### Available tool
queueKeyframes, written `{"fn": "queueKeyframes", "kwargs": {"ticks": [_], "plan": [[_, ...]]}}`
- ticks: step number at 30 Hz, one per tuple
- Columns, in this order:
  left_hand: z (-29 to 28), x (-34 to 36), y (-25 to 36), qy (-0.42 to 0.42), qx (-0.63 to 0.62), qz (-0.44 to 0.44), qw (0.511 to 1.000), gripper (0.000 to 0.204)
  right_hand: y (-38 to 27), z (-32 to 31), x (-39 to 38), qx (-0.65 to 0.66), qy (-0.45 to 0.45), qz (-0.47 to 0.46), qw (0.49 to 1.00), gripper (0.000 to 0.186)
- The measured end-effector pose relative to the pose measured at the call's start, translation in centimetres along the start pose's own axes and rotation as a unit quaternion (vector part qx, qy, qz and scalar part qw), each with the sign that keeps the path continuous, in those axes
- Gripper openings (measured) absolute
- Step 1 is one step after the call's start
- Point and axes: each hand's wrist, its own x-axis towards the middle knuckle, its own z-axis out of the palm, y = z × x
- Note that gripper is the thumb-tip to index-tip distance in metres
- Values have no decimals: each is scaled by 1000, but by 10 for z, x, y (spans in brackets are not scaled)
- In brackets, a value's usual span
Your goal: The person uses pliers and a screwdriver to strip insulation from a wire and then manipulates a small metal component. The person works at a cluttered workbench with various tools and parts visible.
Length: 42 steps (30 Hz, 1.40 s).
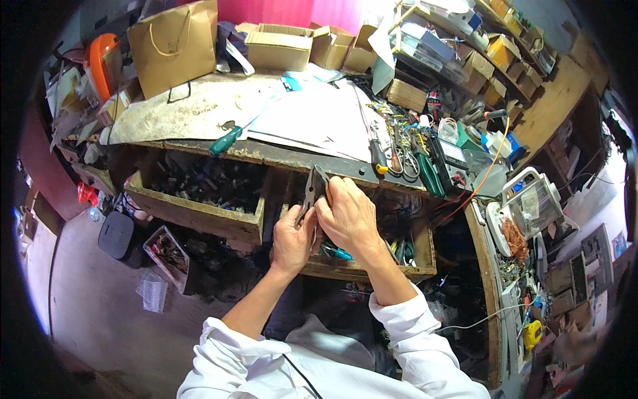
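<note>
In front of the bench edge, both my hands are raised close together over the drawers. My left hand (292,241) is closed around a pair of grey metal pliers (310,191), with its pointed jaws upward. Pressed against the other side of the pliers is my right hand (349,216), its fingers curled shut. A small yellow-orange strip shows at the right fingers; what it belongs to is hidden. Below the hands, an open drawer (425,249) contains tools with green and teal handles. A green-handled screwdriver (226,141) lies on the bench edge to the left.
Another open drawer (193,213) on the left is full of small dark parts. White paper (306,120) covers the bench top. Pliers, screwdrivers and a multimeter (452,153) crowd its right side. Cardboard boxes (279,50) stand behind. A dark bin (116,236) stands on the floor.
</note>
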Motion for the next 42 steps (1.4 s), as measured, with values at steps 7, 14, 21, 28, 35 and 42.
{"fn": "queueKeyframes", "kwargs": {"ticks": [7, 14, 21, 28, 35, 42], "plan": [[8, -5, -4, 46, 64, 40, 996, 30, -5, 0, -6, 34, 4, 12, 999, 23], [14, -6, 1, 54, 119, 46, 990, 26, 6, 0, 3, 126, -1, 37, 991, 26], [15, 9, -10, 66, 216, 152, 962, 38, 15, 13, 16, 127, 37, 36, 991, 25], [20, 28, -1, 42, 199, 85, 975, 40, 37, 26, 35, 299, -3, 128, 946, 19], [11, 30, -7, 8, 141, 62, 988, 31, 31, 16, 33, 503, -112, 236, 824, 16], [7, 29, -2, -24, 42, 0, 999, 26, 32, 9, 34, 607, -146, 283, 728, 19]]}}
